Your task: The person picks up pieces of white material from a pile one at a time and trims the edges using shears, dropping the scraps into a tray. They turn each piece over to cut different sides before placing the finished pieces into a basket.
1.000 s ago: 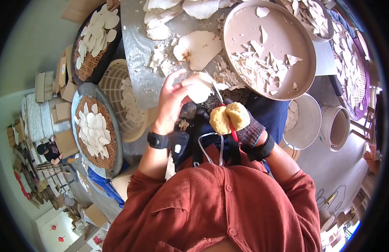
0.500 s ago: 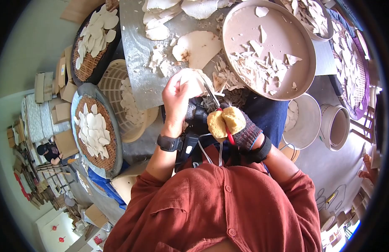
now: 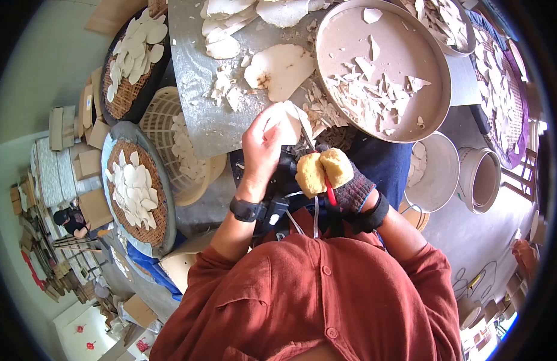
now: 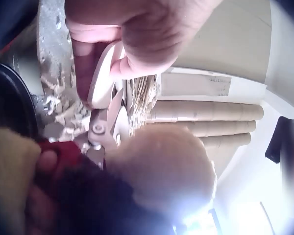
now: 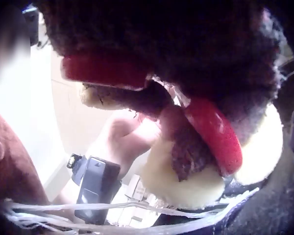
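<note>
In the head view the bare left hand (image 3: 260,147) pinches a thin white slice (image 3: 286,122) between thumb and fingers. The gloved right hand (image 3: 353,189) grips red-handled scissors (image 3: 331,191) with two yellow sponge-like pads (image 3: 311,173) at the handles. The scissor blades (image 3: 305,129) lie against the slice's right edge. From the left wrist, the blades and pivot (image 4: 99,128) show just below the slice (image 4: 104,81) held by the left hand (image 4: 142,36). The right wrist view shows the dark glove (image 5: 161,34) around the red handles (image 5: 215,134).
A metal table (image 3: 197,108) carries a large slice (image 3: 281,69), a stack and scattered scraps. At its right lies a round tray (image 3: 384,45) of shards. Woven trays (image 3: 164,198) of slices and a plastic basket (image 3: 155,123) stand left; white buckets (image 3: 450,180) stand right.
The left hand has turned the slice and shifted slightly right and down from its position a second ago. The scissors have moved slightly left, with their blades now at the slice's edge.
</note>
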### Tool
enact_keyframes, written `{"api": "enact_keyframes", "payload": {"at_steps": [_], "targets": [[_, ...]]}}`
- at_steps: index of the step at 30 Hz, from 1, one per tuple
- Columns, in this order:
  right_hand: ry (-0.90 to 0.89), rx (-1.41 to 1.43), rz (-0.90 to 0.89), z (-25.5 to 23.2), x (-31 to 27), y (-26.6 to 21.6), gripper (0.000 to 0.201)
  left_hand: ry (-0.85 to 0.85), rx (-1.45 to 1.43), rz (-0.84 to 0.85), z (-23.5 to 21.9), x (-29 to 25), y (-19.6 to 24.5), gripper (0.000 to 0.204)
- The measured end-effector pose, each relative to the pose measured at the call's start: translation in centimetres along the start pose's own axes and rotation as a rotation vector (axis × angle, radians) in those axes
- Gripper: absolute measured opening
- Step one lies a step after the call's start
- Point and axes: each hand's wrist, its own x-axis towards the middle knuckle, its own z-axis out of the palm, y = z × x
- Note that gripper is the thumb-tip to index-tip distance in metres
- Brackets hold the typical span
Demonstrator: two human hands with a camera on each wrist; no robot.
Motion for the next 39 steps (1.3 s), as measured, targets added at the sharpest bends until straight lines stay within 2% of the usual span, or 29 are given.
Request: {"api": "enact_keyframes", "payload": {"at_steps": [4, 7, 10, 13, 16, 19, 23, 25, 27, 29, 31, 32, 34, 35, 38, 39], "targets": [[0.014, 0.136, 0.060, 0.2, 0.2, 0.2, 0.023, -0.021, -0.058, -0.094, -0.3, -0.1, 0.0, 0.033], [0.007, 0.242, 0.066, 0.4, -0.4, -0.3, 0.023, -0.085, -0.223, -0.206, -0.6, 0.2, 0.3, 0.035], [0.029, 0.351, 0.062, 0.6, -0.5, -1.0, 0.022, -0.116, -0.198, -0.200, -0.9, 0.5, 0.2, 0.033], [-0.055, 0.448, 0.039, 0.6, 0.0, -2.9, 0.024, -0.102, -0.243, -0.181, -1.1, 0.5, 0.3, 0.029], [-0.052, 0.552, 0.121, 0.0, 0.0, -1.5, 0.016, -0.152, -0.328, -0.276, -1.6, 0.7, 0.8, 0.026], [-0.101, 0.636, 0.123, -0.1, 0.0, -1.5, 0.015, -0.208, -0.213, -0.195, -1.7, 0.9, 1.0, 0.026], [-0.111, 0.830, 0.186, -0.2, 0.1, -2.3, 0.018, -0.272, -0.235, -0.268, -2.3, 1.3, 0.9, 0.026], [-0.119, 0.101, -0.195, -1.0, 0.6, -1.2, 0.019, -0.303, -0.315, -0.324, -2.6, 1.5, 1.5, 0.027], [-0.018, 0.005, -0.202, -0.9, 0.1, -0.6, 0.020, -0.226, -0.272, -0.311, -2.5, 1.4, 2.0, 0.026], [0.182, 0.540, 0.159, 1.3, -0.8, -3.6, 0.020, -0.190, -0.232, -0.315, -2.6, 1.3, 2.2, 0.026], [0.110, 0.183, -0.088, 0.8, -0.5, -2.7, 0.021, -0.193, -0.193, -0.340, -2.8, 0.9, 2.4, 0.025], [0.074, 0.003, -0.210, 0.2, -0.2, -2.5, 0.022, -0.244, -0.173, -0.340, -2.9, 0.7, 2.6, 0.025], [-0.005, 0.863, -0.003, -0.3, -0.2, -2.6, 0.018, -0.344, -0.135, -0.337, -3.2, 0.0, 3.3, 0.024], [0.025, 1.250, 0.111, -0.5, -0.2, -2.8, 0.023, -0.447, 0.000, -0.389, -3.2, -0.3, 5.0, 0.022], [0.148, 0.724, 0.091, -0.9, -1.3, -3.5, 0.030, -0.743, 0.044, -0.595, -2.2, -1.0, 7.1, 0.018], [0.066, 0.849, 0.087, -1.5, -1.3, -3.0, 0.030, -0.805, 0.044, -0.498, -1.8, -1.2, 7.0, 0.018]]}}
